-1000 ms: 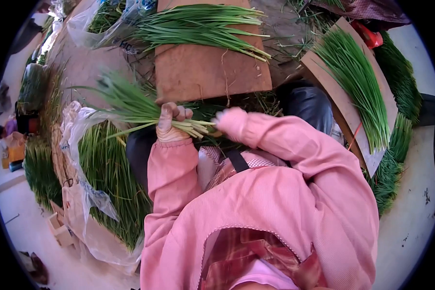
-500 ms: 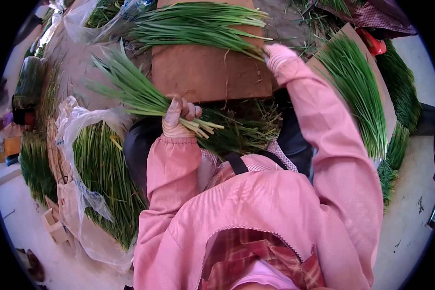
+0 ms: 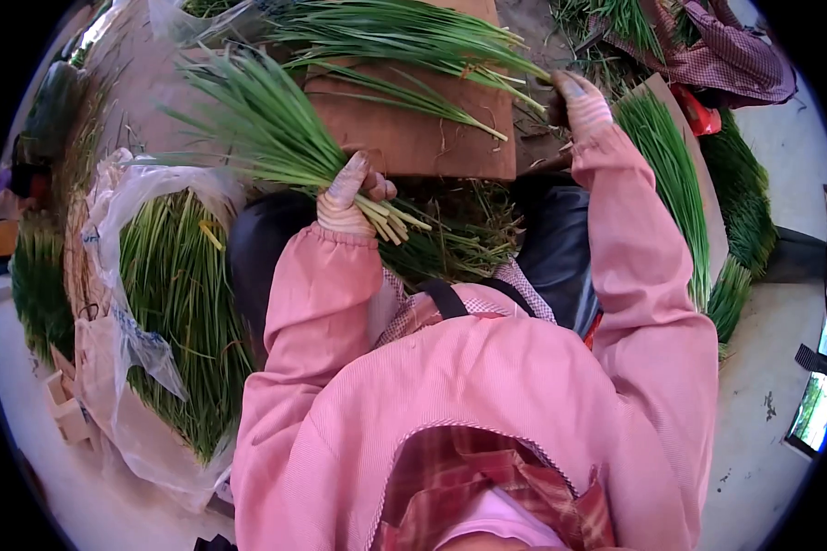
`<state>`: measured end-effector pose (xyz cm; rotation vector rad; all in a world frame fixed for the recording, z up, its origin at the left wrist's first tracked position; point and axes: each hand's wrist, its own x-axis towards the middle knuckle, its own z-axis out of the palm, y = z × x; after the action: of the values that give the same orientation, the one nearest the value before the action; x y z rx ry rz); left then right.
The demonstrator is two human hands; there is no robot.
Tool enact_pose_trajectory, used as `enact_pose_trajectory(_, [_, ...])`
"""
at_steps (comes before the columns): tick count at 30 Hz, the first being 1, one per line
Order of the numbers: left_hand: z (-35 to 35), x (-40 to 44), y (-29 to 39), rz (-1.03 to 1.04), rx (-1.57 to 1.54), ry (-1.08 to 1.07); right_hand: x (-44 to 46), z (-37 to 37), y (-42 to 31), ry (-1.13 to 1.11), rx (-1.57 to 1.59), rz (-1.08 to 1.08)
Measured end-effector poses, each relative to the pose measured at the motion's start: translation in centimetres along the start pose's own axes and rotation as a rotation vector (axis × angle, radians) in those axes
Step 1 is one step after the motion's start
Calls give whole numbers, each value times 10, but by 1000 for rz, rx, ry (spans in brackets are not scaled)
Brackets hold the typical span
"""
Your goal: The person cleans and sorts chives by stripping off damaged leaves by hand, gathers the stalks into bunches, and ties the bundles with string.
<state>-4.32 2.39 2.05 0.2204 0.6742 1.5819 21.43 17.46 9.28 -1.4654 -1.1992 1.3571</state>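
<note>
Firstly, one heap of green stalks sits in clear plastic at the person's left. One brown board, ahead, carries a layer of loose stalks. One gathered bunch fans leafward past the board's left edge. Left hand: clamped round the bunch near its pale ends. Right hand: fingertips pinched on the loose layer's right end.
</note>
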Motion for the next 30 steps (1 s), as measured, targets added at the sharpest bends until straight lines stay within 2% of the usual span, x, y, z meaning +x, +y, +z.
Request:
enact_pose_trajectory(2, [-1,2,-6,-20,35,25,-20,18,12,132,168,-200])
enact_pose_trajectory(4, [-4,3,-18,-42,140,142,-18,18,75,-187,-31,-86])
enact_pose_trajectory(5, [12,-7,-17,-78,138,306,-43,25,76,-298,-24,158])
enact_pose_trajectory(6, [6,-8,-23,-100,152,287,-69,35,75,-408,-8,398])
enact_pose_trajectory(8, [0,-10,-32,-210,177,356,-82,38,86,-497,16,398])
enact_pose_trajectory(10, [-4,-14,-38,-237,250,382,-92,42,97,-485,140,450])
enact_pose_trajectory(12, [-3,-13,-39,-244,291,429,-95,43,105,-582,41,260])
enact_pose_trajectory(15, [-4,-3,-41,-266,370,426,-103,45,107,-677,62,258])
enact_pose_trajectory(18, [-3,-1,-47,-293,545,290,-104,49,103,-750,37,217])
enact_pose_trajectory(19, [-4,-1,-47,-317,582,162,-104,51,102,-787,19,199])
enact_pose_trajectory(22, [1,-5,-51,-363,518,252,-96,59,102,-793,-46,226])
enact_pose_trajectory(23, [0,-4,-54,-328,456,268,-93,62,99,-728,-26,330])
enact_pose_trajectory(24, [-3,-5,-54,-331,461,269,-90,67,93,-663,-7,431])
enact_pose_trajectory(26, [-9,-6,-50,-339,498,170,-82,78,105,-674,78,397])
enact_pose_trajectory(28, [-11,-8,-49,-321,483,184,-79,84,106,-677,152,462])
enact_pose_trajectory(30, [-13,-9,-52,-256,323,293,-80,90,107,-680,219,528])
